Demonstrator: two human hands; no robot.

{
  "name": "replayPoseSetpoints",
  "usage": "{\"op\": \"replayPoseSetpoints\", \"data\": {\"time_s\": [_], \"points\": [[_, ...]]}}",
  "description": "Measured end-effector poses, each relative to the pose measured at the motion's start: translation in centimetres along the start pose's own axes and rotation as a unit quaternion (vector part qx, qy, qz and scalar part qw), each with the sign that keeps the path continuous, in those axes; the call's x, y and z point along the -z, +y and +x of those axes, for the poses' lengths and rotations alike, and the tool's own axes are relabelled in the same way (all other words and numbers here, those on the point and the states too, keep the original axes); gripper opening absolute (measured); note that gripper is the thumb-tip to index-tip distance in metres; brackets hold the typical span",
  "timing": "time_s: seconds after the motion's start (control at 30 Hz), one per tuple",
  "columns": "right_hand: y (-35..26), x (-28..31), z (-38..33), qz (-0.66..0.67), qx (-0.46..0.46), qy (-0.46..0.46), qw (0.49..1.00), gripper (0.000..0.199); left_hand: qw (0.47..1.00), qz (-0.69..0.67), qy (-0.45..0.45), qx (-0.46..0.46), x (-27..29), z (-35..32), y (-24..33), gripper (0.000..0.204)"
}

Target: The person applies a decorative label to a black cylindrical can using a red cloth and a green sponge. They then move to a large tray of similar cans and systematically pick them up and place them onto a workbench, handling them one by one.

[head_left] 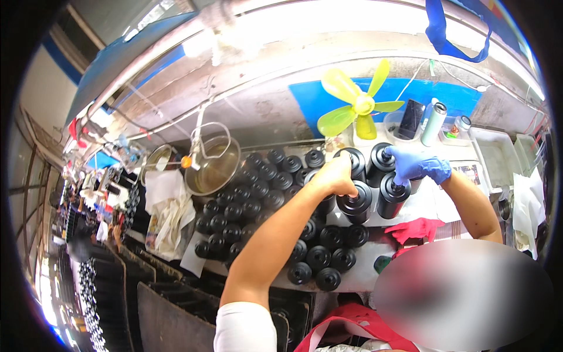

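On the tabletop (410, 205), among rows of black bottles, my left hand (335, 176) is clamped on one bottle (354, 202), and my gloved right hand (417, 167) pinches the top of the next bottle (392, 198) just beside it.

- You're at a small factory or workshop station: dozens of identical black bottles (275, 199) stand packed in rows on the surface (428, 202).
- Black trays (170, 305) holding more black parts sit stacked at your left.
- A metal pot (214, 167), crumpled rags (167, 211) and a yellow-green fan (358, 105) crowd the bare concrete wall (264, 100).
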State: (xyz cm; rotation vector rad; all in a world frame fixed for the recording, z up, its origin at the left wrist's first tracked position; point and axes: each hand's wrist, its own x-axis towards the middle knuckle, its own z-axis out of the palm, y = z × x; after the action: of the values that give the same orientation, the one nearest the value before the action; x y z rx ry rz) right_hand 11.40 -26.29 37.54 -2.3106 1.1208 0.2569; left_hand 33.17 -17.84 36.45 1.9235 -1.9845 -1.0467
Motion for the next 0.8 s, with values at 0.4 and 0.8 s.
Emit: {"op": "replayPoseSetpoints", "data": {"time_s": [0.4, 0.8], "points": [[7.9, -3.3, 9.5, 0.061, 0.005, -0.034, 0.998, 0.049, 0.999, 0.040, 0.003, -0.031, -5.3, 13.9, -5.5, 0.070], [4.7, -2.9, 14.8, 0.057, 0.128, -0.115, 0.983, 0.081, 0.993, -0.064, 0.029, 0.098, -2.0, 11.3, -8.8, 0.070]]}}
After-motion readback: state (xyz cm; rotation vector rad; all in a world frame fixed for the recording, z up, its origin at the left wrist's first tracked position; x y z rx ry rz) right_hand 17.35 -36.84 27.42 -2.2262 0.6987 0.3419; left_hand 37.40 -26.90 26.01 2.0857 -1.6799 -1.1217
